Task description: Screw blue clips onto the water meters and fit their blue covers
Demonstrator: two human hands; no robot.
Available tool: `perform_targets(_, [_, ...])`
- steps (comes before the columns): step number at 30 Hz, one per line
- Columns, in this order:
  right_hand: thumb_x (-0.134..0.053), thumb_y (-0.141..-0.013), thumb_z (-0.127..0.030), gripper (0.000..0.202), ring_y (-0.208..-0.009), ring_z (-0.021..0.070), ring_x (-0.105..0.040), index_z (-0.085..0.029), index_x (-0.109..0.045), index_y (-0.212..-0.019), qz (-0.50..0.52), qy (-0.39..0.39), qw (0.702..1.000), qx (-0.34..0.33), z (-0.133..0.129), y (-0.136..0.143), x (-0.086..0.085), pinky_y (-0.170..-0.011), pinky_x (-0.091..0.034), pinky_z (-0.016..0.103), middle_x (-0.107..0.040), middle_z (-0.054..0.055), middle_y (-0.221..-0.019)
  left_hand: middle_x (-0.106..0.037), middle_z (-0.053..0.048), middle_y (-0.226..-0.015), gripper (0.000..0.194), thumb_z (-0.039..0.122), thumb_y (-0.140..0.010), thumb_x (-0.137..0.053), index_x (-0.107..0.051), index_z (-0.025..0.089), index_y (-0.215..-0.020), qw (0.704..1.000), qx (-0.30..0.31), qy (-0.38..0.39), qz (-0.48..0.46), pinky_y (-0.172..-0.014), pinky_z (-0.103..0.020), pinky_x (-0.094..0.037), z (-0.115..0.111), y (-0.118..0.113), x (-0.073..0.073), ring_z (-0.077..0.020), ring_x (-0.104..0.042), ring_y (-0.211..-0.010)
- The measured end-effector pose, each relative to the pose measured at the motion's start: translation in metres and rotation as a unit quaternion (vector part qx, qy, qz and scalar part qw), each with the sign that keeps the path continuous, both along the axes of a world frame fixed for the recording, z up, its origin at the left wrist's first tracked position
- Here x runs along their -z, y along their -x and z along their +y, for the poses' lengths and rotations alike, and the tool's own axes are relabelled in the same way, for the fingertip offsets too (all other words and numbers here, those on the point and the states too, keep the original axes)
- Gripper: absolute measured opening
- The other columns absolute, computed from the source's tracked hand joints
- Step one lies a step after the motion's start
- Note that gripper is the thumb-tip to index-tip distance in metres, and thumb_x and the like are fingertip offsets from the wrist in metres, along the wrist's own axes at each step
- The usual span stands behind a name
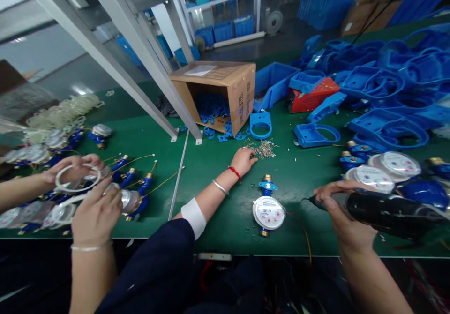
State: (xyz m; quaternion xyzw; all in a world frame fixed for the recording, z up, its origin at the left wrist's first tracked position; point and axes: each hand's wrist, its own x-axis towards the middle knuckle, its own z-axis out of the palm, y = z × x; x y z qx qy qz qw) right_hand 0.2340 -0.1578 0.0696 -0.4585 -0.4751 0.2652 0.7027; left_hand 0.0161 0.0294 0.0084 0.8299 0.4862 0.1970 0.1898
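In the head view, the left hand (245, 159) is reaching across the green bench (218, 211), its fingers bending at a heap of small screws (266, 149); whether they are pinching one, I cannot tell. The right hand (346, 220) is closing firmly around a black power screwdriver (379, 211), whose slim tip is pointing towards a round-faced meter (269, 212). That meter is lying dial up near the bench's front edge, between the two forearms, its orange cable (308, 239) trailing to that edge. It is probably weighing fairly heavy for its size, being stiff, with metal ends; the smooth dial is likely offering a slippery hold and scratching easily, so the blue body or brass ends (267, 177) are giving the surer grip, while the thin cable is looking too delicate to lift by. The screwdriver is seeming rigid and moderately heavy, best held round its thick barrel. Counting, one meter is lying between the forearms, with two brass ends showing; one screwdriver is being held; one open cardboard box (242, 100) and one red box (311, 99) are standing farther back; two blue brackets (316, 135) are resting apart from the right-hand pile. The screws are lying too thickly to count. At left, a co-worker's two hands (96, 215) are holding a white ring (59, 178).
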Motion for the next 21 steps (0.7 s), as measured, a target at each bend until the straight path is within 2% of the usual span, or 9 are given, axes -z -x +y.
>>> perform_targets(3, [-0.073, -0.064, -0.02, 0.035, -0.061, 0.019, -0.061, -0.026, -0.057, -0.095, -0.021, 0.001, 1.0, -0.016, -0.001, 0.0, 0.0, -0.068, -0.055, 0.044, -0.06, -0.003, -0.065, -0.061, -0.009, -0.088, 0.002, 0.012, -0.078, -0.06, -0.061, 0.014, -0.078, 1.0, -0.009, 0.009, -0.01, -0.093, -0.04, -0.04, 0.003, -0.017, 0.006, -0.0228, -0.055, -0.094])
perform_targets(8, [-0.073, -0.065, -0.014, 0.035, -0.064, 0.0178, -0.062, -0.022, -0.056, -0.095, -0.056, 0.001, 0.998, -0.038, -0.003, 0.002, -0.005, -0.069, -0.055, 0.041, -0.06, -0.003, -0.067, -0.06, -0.009, -0.082, 0.014, 0.006, -0.078, -0.054, -0.055, 0.015, -0.068, 0.996, -0.033, 0.04, -0.078, -0.096, -0.042, -0.038, 0.001, -0.023, 0.003, -0.023, -0.055, -0.094])
perform_targets(12, [-0.073, -0.066, -0.015, 0.035, -0.065, 0.018, -0.063, -0.022, -0.055, -0.095, -0.061, 0.012, 0.997, -0.037, 0.001, 0.005, -0.006, -0.071, -0.055, 0.041, -0.06, -0.002, -0.069, -0.061, -0.007, -0.086, 0.008, 0.012, -0.084, -0.048, -0.054, 0.016, -0.082, 0.978, -0.064, 0.087, -0.178, -0.089, -0.038, -0.044, -0.01, -0.015, -0.007, -0.0181, -0.057, -0.089])
perform_targets(16, [-0.073, -0.066, -0.02, 0.035, -0.06, 0.0165, -0.061, -0.024, -0.055, -0.096, -0.057, 0.028, 0.997, -0.046, 0.012, 0.012, -0.02, -0.067, -0.054, 0.038, -0.06, -0.003, -0.066, -0.063, -0.005, -0.082, 0.01, 0.021, -0.088, -0.047, -0.053, 0.014, -0.092, 0.945, -0.057, 0.173, -0.272, -0.072, -0.028, -0.05, -0.039, -0.004, -0.02, -0.0118, -0.061, -0.073])
perform_targets(18, [-0.072, -0.068, -0.024, 0.032, -0.056, 0.0156, -0.058, -0.024, -0.055, -0.095, -0.026, -0.006, 0.998, -0.055, 0.02, 0.018, -0.038, -0.063, -0.053, 0.037, -0.058, -0.004, -0.062, -0.063, -0.004, -0.081, 0.013, 0.023, -0.084, -0.054, -0.055, 0.013, -0.092, 0.901, -0.044, 0.249, -0.353, -0.07, -0.026, -0.049, -0.057, 0.001, -0.027, -0.0103, -0.06, -0.072])
perform_targets(19, [-0.072, -0.068, -0.027, 0.032, -0.053, 0.0149, -0.056, -0.025, -0.055, -0.095, -0.003, -0.035, 0.998, -0.056, 0.023, 0.023, -0.049, -0.06, -0.052, 0.036, -0.056, -0.005, -0.06, -0.063, -0.004, -0.08, 0.016, 0.023, -0.081, -0.059, -0.056, 0.012, -0.093, 0.862, -0.038, 0.299, -0.408, -0.071, -0.025, -0.049, -0.065, 0.003, -0.03, -0.0096, -0.06, -0.072])
perform_targets(21, [-0.071, -0.068, -0.031, 0.031, -0.049, 0.0132, -0.051, -0.025, -0.055, -0.093, 0.046, -0.102, 0.992, -0.062, 0.029, 0.033, -0.073, -0.054, -0.048, 0.032, -0.053, -0.006, -0.058, -0.061, -0.003, -0.079, 0.02, 0.022, -0.076, -0.066, -0.059, 0.012, -0.092, 0.759, -0.031, 0.4, -0.512, -0.07, -0.023, -0.048, -0.078, 0.006, -0.036, -0.0079, -0.058, -0.071])
